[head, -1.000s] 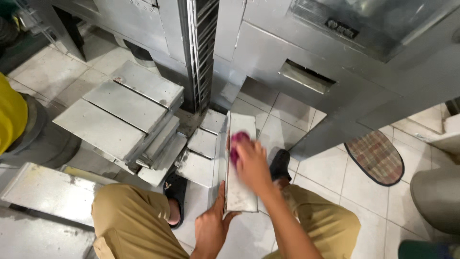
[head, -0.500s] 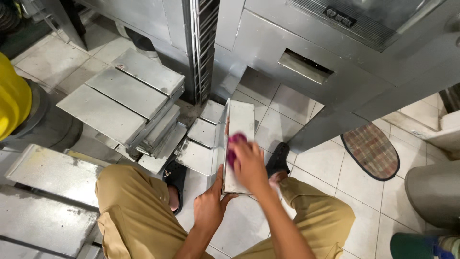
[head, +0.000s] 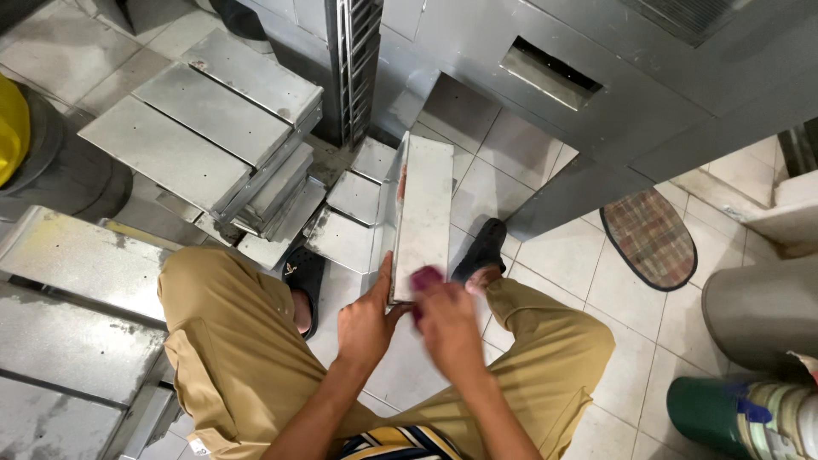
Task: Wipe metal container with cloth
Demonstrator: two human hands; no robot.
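Between your knees, a long rectangular metal tray (head: 422,213) stands on the tiled floor (head: 562,264), tilted up on its near end. Your left hand (head: 366,322) braces the tray's near left edge, thumb raised along the rim and fingers wrapped behind it. Your right hand (head: 447,324) is blurred; its grip is pinched on a small magenta scrubbing pad (head: 424,278) pressed against the tray's near end. Just left of the tray, smaller flat metal trays (head: 349,217) lie on the floor. Farther left, a stack of metal trays (head: 204,128) rests. A striped oval mat (head: 652,234) lies well apart on the right.
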